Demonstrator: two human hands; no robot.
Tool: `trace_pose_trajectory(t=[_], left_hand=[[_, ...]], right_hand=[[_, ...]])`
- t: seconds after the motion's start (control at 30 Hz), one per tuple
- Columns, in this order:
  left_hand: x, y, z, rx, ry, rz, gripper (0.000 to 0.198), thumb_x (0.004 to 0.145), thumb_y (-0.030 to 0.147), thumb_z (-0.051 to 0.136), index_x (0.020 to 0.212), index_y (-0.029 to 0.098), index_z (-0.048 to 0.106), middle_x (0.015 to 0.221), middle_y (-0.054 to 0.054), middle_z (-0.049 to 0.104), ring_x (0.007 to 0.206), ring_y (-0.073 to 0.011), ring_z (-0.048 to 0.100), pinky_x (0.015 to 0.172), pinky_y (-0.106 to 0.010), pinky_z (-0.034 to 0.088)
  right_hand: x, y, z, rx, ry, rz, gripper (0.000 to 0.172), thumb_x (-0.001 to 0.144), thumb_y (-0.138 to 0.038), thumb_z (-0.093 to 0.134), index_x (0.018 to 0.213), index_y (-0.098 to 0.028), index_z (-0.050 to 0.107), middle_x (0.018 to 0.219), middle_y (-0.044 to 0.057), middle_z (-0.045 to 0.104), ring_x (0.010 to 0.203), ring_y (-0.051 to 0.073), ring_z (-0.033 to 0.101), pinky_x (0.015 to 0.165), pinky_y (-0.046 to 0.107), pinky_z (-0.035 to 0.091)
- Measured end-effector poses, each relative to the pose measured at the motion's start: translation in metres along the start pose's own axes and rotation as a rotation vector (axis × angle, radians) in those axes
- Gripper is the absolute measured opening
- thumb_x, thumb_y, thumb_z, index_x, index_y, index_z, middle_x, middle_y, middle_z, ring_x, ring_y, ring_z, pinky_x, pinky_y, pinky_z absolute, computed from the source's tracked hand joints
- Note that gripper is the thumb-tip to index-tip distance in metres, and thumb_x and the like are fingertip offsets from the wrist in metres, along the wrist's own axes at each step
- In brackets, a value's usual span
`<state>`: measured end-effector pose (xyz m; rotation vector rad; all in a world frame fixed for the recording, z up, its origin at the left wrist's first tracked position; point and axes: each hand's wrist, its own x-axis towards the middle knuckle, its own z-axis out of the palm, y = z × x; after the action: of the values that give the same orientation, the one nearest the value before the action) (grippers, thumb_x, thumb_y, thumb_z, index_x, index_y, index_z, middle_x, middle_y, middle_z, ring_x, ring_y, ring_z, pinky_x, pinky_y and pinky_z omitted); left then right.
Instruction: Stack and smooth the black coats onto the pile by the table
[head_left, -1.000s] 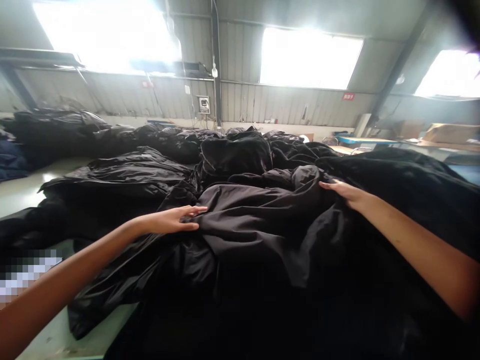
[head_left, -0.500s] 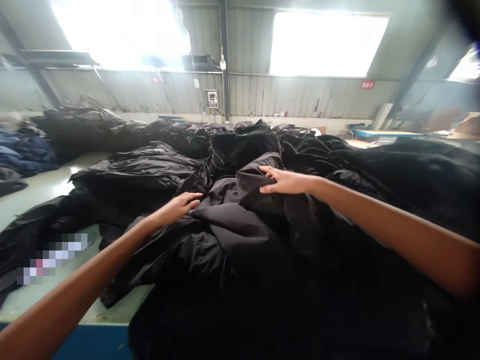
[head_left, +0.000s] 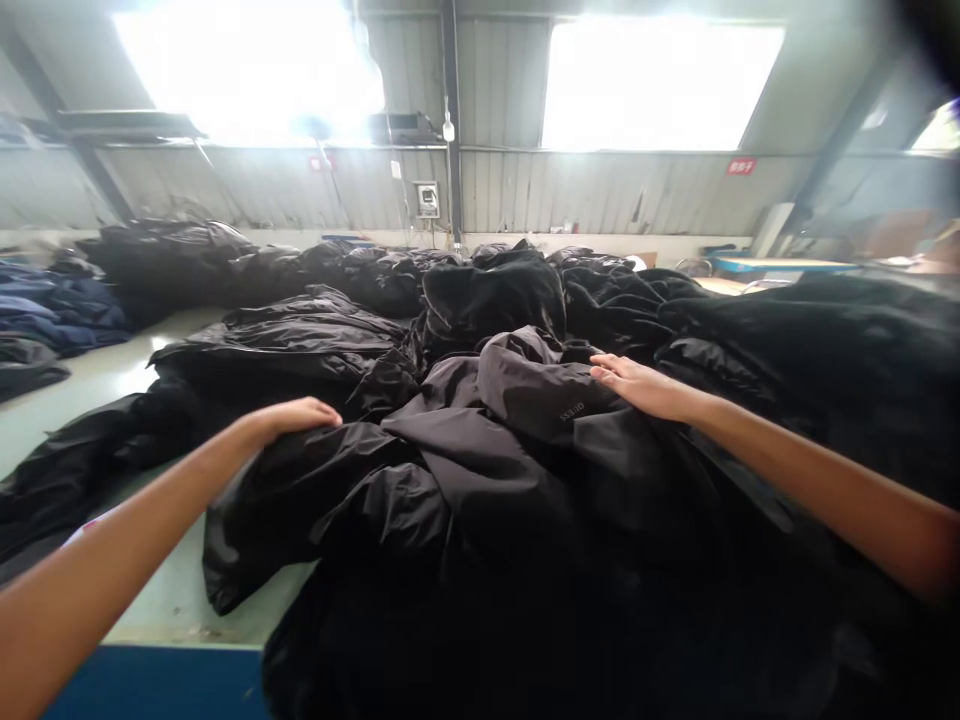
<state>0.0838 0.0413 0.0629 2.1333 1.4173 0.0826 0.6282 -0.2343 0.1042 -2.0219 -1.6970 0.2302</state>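
A heap of black garments (head_left: pixel 480 470) covers the table in front of me. The top one is a dark jacket (head_left: pixel 540 400) with small light lettering on a folded part. My left hand (head_left: pixel 291 416) is at the jacket's left edge, knuckles up, fingers curled down over the shiny black fabric. My right hand (head_left: pixel 636 384) lies flat on the jacket's right side, fingers stretched out and together, just right of the lettering. The fingertips of the left hand are hidden in the cloth.
More black garments (head_left: pixel 285 335) are piled across the pale table (head_left: pixel 82 380) to the back. Blue clothing (head_left: pixel 60 310) lies at the far left. The table's blue front edge (head_left: pixel 165 685) is near me. A corrugated wall with bright windows stands behind, and other tables at the right.
My left hand has drawn left and curled over the fabric's edge. My right hand has moved right and now lies flat, leaving a folded part with lettering on top.
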Motion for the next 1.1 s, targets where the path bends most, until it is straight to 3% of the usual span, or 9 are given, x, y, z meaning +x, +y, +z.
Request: trace_pose_trajectory(t=[0.13,0.23,0.33,0.43,0.6,0.7,0.9,1.0,1.1], left_hand=[[0.015,0.105,-0.080,0.058,0.291,0.282,0.059,0.092,0.061,0.073,0.117,0.008,0.077,0.109,-0.006,0.084,0.094,-0.0183,0.073,0.092,-0.031,0.059],[0.007,0.217,-0.106,0.211,0.603,0.553,0.041,0.103,0.038,0.065,0.117,0.000,0.074,0.119,-0.011,0.079,0.109,-0.0159,0.069,0.112,-0.037,0.048],[0.000,0.312,-0.084,0.199,0.823,0.900,0.039,0.110,0.030,0.048,0.125,-0.002,0.065,0.128,-0.011,0.072,0.122,-0.0150,0.064,0.114,-0.033,0.042],[0.013,0.358,-0.032,0.132,0.699,1.178,0.037,0.110,0.028,0.047,0.139,0.008,0.058,0.143,-0.012,0.067,0.136,-0.0191,0.061,0.118,-0.035,0.042],[0.048,0.358,0.065,0.235,0.034,1.157,0.056,0.105,0.049,0.056,0.152,0.018,0.057,0.160,-0.014,0.057,0.147,-0.0266,0.055,0.125,-0.039,0.040],[0.036,0.352,0.093,0.175,-0.043,1.196,0.054,0.107,0.052,0.051,0.146,0.017,0.064,0.153,-0.013,0.063,0.141,-0.0255,0.061,0.123,-0.039,0.042],[-0.030,0.331,0.046,0.272,0.079,1.157,0.052,0.104,0.059,0.057,0.147,0.032,0.066,0.158,-0.007,0.058,0.144,-0.0312,0.056,0.125,-0.050,0.039],[-0.033,0.304,0.028,0.526,0.060,0.952,0.067,0.094,0.069,0.067,0.152,0.037,0.062,0.173,-0.006,0.039,0.158,-0.0414,0.035,0.129,-0.066,0.021],[-0.019,0.284,0.043,0.564,-0.074,0.816,0.083,0.096,0.078,0.057,0.167,0.037,0.041,0.182,-0.007,0.015,0.167,-0.0416,0.013,0.130,-0.065,0.016]], right_hand=[[-0.016,0.017,-0.003,0.049,0.039,0.065,0.068,0.103,-0.064,0.038,0.155,-0.024,0.055,0.164,0.010,0.052,0.155,0.035,0.045,0.133,0.053,0.029],[-0.028,0.022,-0.003,0.096,0.093,0.067,0.067,0.104,-0.064,0.036,0.155,-0.024,0.054,0.163,0.010,0.053,0.154,0.034,0.046,0.132,0.052,0.030],[-0.038,0.028,-0.005,0.104,0.147,0.080,0.068,0.105,-0.063,0.034,0.155,-0.021,0.053,0.164,0.013,0.051,0.155,0.033,0.044,0.133,0.051,0.028],[-0.047,0.042,-0.014,0.086,0.198,0.120,0.069,0.105,-0.063,0.034,0.154,-0.019,0.054,0.164,0.015,0.050,0.158,0.033,0.039,0.134,0.050,0.027],[-0.058,0.088,-0.034,0.029,0.239,0.297,0.070,0.104,-0.060,0.041,0.156,-0.015,0.053,0.162,0.018,0.053,0.152,0.035,0.049,0.130,0.048,0.035],[-0.064,0.117,-0.035,-0.008,0.162,0.429,0.076,0.099,-0.058,0.055,0.157,-0.009,0.051,0.164,0.022,0.049,0.153,0.037,0.047,0.130,0.049,0.034],[-0.077,0.143,-0.022,0.294,-0.021,0.578,0.071,0.087,-0.076,0.067,0.119,-0.013,0.078,0.139,0.020,0.072,0.132,0.040,0.067,0.118,0.051,0.051],[-0.080,0.140,-0.020,0.650,-0.129,0.691,0.059,0.086,-0.074,0.072,0.097,-0.016,0.081,0.110,0.017,0.082,0.099,0.035,0.079,0.090,0.045,0.066],[-0.079,0.131,-0.025,0.794,-0.192,0.653,0.034,0.087,-0.047,0.080,0.100,-0.017,0.082,0.104,0.016,0.083,0.085,0.029,0.079,0.076,0.036,0.067]])
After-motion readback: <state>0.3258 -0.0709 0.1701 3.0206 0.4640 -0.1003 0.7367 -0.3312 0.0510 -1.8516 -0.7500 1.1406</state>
